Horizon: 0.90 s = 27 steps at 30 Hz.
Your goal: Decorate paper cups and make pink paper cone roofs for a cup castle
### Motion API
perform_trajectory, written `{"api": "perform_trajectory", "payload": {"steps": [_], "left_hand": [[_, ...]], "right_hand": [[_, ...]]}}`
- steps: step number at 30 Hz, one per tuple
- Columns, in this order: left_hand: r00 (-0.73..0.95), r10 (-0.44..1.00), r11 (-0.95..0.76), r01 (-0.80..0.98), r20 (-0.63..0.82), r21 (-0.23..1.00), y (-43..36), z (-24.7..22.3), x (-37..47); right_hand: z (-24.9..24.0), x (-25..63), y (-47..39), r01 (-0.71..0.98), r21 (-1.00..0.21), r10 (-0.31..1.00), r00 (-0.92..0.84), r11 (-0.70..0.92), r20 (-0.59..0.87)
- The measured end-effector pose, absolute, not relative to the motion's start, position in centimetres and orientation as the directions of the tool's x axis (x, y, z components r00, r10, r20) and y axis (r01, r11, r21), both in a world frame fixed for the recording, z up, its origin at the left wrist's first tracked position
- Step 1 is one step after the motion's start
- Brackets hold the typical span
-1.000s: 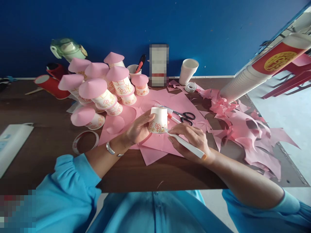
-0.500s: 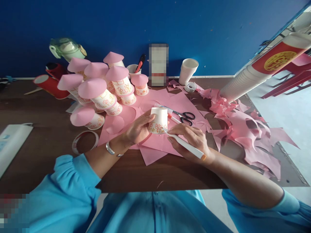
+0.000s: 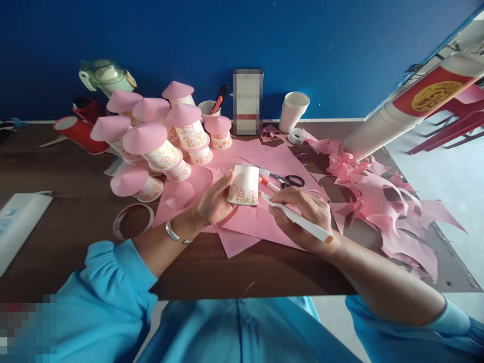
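My left hand (image 3: 215, 200) grips a white paper cup (image 3: 245, 182) by its left side, upside down with the wide rim low. Red flowers and yellow-green strokes run round the lower part of the cup. A white marker pen (image 3: 300, 220) with an orange end is held in my right hand (image 3: 304, 214), its tip just right of the cup and apart from it. Behind them, black-handled scissors (image 3: 289, 180) and another white and red marker (image 3: 270, 182) lie on pink paper sheets (image 3: 280, 159).
Paper-cup houses with pink cone roofs (image 3: 145, 137) crowd the left. A tape roll (image 3: 133, 222) lies in front of them. Pink scraps (image 3: 378, 201) and a long cup stack (image 3: 381, 126) are at right. A phone (image 3: 247, 103) stands against the blue wall, near stacked cups (image 3: 294, 112).
The cup has turned in my left hand, showing another part of the drawing, and shifted slightly left. My right hand has drawn the marker right, away from the cup's surface.
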<state>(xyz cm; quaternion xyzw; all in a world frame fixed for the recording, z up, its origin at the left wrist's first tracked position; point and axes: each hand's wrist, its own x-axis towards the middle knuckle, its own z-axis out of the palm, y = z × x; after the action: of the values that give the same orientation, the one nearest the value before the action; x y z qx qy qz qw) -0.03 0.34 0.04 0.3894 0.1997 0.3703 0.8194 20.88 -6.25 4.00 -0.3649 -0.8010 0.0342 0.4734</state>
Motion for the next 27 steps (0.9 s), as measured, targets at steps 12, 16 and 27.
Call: {"api": "perform_trajectory", "payload": {"steps": [12,16,27], "left_hand": [[0.644,0.764,0.374,-0.402,-0.031,0.836,0.2,0.3,0.2],[0.663,0.749,0.387,-0.420,-0.014,0.821,0.3,0.2,0.3],[0.636,0.771,0.295,-0.398,0.029,0.869,-0.1,1.3,0.4]], "right_hand": [[3.7,20.8,-6.3,0.530,-0.414,0.620,-0.301,0.741,0.725],[3.7,20.7,-6.2,0.528,-0.396,0.605,-0.312,0.752,0.733],[3.6,20.8,-6.3,0.524,-0.403,0.612,-0.320,0.751,0.723]]}}
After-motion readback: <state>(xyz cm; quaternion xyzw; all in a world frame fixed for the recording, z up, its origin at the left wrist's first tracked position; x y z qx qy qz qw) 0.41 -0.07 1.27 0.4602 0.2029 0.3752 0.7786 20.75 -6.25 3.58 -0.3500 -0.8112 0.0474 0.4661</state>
